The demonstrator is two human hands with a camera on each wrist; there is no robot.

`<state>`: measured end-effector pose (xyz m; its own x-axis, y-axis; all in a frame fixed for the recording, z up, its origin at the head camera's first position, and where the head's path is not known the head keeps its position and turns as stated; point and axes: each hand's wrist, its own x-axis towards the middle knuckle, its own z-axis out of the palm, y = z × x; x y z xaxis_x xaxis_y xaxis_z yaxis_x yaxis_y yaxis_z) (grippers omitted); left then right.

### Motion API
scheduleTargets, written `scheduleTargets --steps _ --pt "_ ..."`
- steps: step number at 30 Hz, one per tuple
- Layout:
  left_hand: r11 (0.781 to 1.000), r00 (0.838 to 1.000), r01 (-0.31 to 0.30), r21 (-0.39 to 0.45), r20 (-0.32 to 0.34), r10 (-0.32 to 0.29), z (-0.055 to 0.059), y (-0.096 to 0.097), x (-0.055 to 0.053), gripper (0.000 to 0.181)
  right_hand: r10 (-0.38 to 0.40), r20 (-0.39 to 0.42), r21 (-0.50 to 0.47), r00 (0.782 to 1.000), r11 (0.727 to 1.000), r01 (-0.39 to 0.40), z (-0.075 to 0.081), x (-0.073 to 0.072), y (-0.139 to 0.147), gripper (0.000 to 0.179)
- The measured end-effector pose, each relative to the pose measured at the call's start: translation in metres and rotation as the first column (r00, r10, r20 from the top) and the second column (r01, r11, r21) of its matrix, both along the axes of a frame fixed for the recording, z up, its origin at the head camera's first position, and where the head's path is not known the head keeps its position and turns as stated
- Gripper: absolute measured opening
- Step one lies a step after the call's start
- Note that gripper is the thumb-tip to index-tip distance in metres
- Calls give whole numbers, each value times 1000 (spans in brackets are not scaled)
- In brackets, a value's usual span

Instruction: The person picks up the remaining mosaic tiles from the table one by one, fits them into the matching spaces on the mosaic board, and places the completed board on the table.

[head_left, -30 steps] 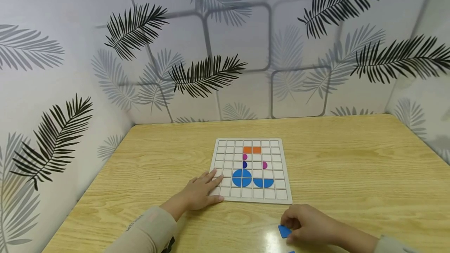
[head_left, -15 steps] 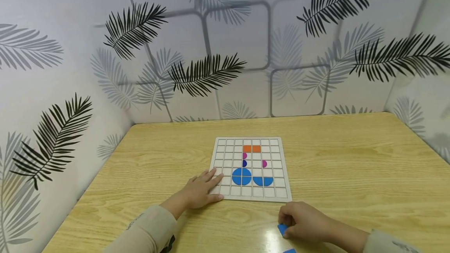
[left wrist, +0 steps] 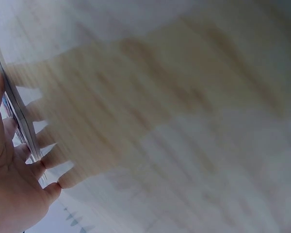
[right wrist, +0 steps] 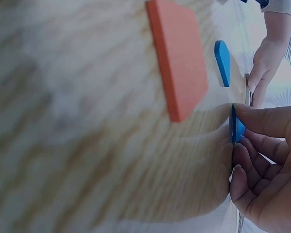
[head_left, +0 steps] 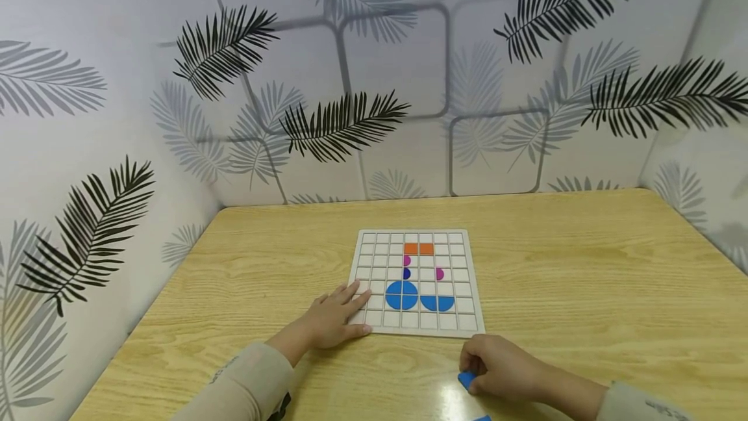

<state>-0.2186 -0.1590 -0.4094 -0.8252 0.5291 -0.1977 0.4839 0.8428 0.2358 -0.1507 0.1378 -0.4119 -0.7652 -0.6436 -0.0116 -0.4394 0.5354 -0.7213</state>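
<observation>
A white grid board point(head_left: 393, 321) lies on the table, bearing orange squares point(head_left: 419, 249), small magenta half circles point(head_left: 440, 274), a dark blue half circle point(head_left: 406, 273), a blue circle made of quarter pieces point(head_left: 394, 295) and a blue half circle point(head_left: 437, 304). My left hand point(head_left: 332, 321) rests on the board's left edge, fingers spread. Off the board's near right corner, my right hand point(head_left: 507, 369) pinches a blue quarter-circle piece point(head_left: 466, 379) between thumb and fingers, low over the table. The fingers cover part of that piece point(right wrist: 238, 127).
Another blue piece point(head_left: 482, 418) shows at the head view's bottom edge. In the right wrist view, an orange piece point(right wrist: 182, 60) and a blue rounded piece point(right wrist: 223, 63) lie on the wooden table point(head_left: 280, 245). A leaf-patterned wall point(head_left: 403, 148) stands behind the table.
My right hand has shifted slightly left with the blue piece, which has turned and now shows less of its face. The left hand and the board pieces stay put.
</observation>
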Motion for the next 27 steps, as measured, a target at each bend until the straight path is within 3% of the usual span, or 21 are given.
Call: scheduleTargets --steps 9,18,27 --pt "1000 1000 -2 -2 -13 2 -2 -1 -1 66 33 73 -19 997 999 -32 0 -3 0 22" --pt "1000 1000 -8 -10 9 8 1 0 0 65 111 1 -55 994 992 -111 1 -4 2 21" --pt "1000 1000 -13 -5 7 13 1 0 -1 65 104 15 -120 994 988 -102 2 -11 3 19"
